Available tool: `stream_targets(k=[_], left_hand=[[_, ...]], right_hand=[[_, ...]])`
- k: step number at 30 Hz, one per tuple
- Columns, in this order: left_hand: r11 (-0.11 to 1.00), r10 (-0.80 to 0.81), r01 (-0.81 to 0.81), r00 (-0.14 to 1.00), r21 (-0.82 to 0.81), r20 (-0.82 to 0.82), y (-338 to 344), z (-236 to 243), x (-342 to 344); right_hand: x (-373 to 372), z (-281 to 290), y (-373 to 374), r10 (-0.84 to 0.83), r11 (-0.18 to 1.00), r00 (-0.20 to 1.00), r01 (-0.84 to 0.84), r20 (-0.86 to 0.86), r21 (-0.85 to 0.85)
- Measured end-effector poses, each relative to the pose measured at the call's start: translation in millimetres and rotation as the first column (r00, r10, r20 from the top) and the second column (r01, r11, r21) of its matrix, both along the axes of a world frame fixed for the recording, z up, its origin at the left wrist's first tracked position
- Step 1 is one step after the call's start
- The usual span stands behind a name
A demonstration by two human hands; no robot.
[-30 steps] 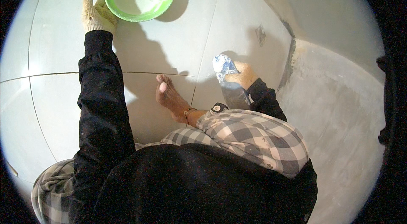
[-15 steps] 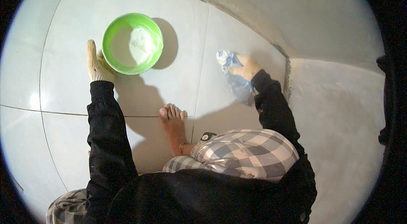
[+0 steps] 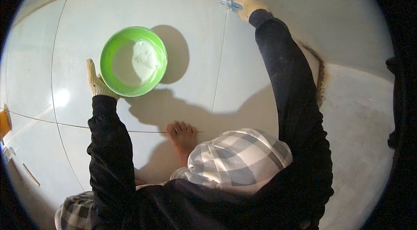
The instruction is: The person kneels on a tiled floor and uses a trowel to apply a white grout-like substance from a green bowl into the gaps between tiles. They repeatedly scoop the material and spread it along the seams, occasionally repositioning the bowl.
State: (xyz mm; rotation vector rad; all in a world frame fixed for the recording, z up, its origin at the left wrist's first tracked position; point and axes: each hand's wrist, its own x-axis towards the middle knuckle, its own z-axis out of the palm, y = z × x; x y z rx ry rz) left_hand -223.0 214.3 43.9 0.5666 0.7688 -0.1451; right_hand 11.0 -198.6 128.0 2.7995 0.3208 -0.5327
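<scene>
Beside the left edge of a bright green bowl (image 3: 116, 83), my left hand (image 3: 99, 85) wears a cream knit glove. Its thumb stands out, and its fingers go under the bowl, where the rim hides them. White powder (image 3: 145, 56) lies in the bowl, heaped toward its right side. The bowl's shadow falls off to its right, so it looks raised from the floor. My right hand (image 3: 250, 7), gloved alike, is stretched far forward to where floor and wall meet. It is closed on a crumpled bluish clear plastic bag (image 3: 231, 5), mostly hidden by the fingers.
Large pale tiles (image 3: 186, 25) with thin dark joints cover the floor. A grey plastered wall (image 3: 312, 8) curves along the far side and meets another wall (image 3: 356, 130) on the right. My bare foot (image 3: 182, 136) is below the bowl. An orange thing (image 3: 4, 122) lies far left.
My right hand has moved forward with the plastic bag, from over the tiles to the foot of the wall. The bowl and my left hand sit slightly lower in view.
</scene>
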Motion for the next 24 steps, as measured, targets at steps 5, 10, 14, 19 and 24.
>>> stream_targets(k=[5, 10, 14, 19, 24], left_hand=[[1.0, -0.001, 0.002, 1.0, 0.008, -0.004, -1.1, 3.3, -0.3], [1.0, 0.01, -0.01, 0.999, 0.011, -0.036, 5.0, -13.0, 2.7], [0.997, -0.022, 0.022, 1.0, -0.077, -0.001, 5.0, -21.4, 3.9], [0.993, -0.092, 0.094, 0.995, -0.071, 0.035, 0.9, -16.2, 10.0], [0.985, -0.141, 0.143, 0.99, -0.097, 0.024, 0.2, -13.4, 10.9]], right_hand=[[-49.5, 3.4, -4.2, 0.109, 0.994, 0.993, -0.108, -0.038, 0.022], [-170.9, -17.1, -0.6, 0.188, 0.966, 0.98, -0.171, -0.071, 0.194], [-278.1, -22.6, 5.5, 0.239, 0.945, 0.967, -0.212, -0.086, 0.25], [-390.3, -11.3, 27.4, 0.061, 0.996, 0.947, -0.035, -0.316, 0.086], [-465.7, 38.0, 20.4, -0.319, 0.919, 0.862, 0.383, -0.394, 0.095]])
